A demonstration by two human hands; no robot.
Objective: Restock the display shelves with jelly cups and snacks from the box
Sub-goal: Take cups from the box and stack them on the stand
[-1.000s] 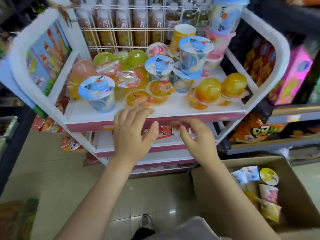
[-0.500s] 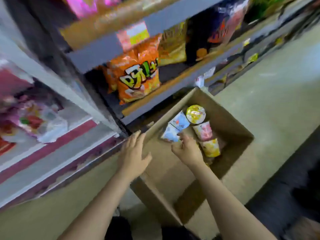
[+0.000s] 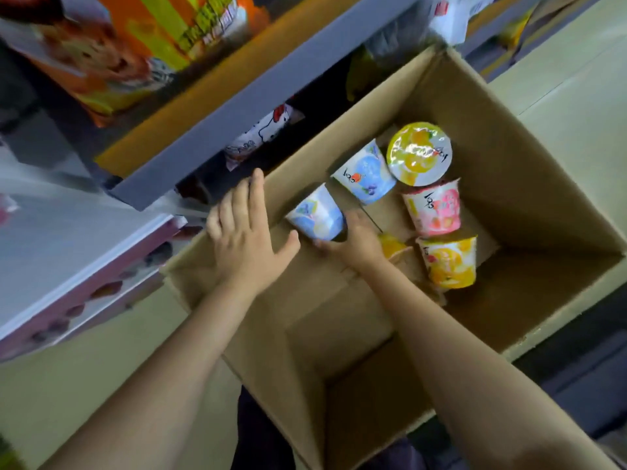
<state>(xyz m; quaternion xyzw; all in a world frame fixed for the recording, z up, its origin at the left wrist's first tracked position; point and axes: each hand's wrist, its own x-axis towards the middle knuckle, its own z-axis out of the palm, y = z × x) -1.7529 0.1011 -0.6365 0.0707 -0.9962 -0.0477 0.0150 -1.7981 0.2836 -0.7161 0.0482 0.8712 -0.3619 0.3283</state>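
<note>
An open cardboard box point(image 3: 529, 184) sits on the floor holding several jelly cups. My right hand point(image 3: 356, 242) is inside it and grips a blue cup point(image 3: 315, 215) lying on its side at the box's left wall. Another blue cup point(image 3: 366, 173), a yellow-lidded cup point(image 3: 419, 152), a pink cup point(image 3: 434, 208) and a yellow cup point(image 3: 449, 262) lie further in. My left hand point(image 3: 246, 232) hovers with straight fingers over the box's left rim, holding nothing.
A grey store shelf point(image 3: 237, 93) with orange snack bags point(image 3: 135, 45) runs above the box. The pink-and-white display rack point(image 3: 84, 266) is at the left. Beige floor tiles point(image 3: 570, 79) lie to the right of the box.
My view swung from the display rack down to the box. Both hands left the rack; my right hand went into the box and took hold of the blue cup.
</note>
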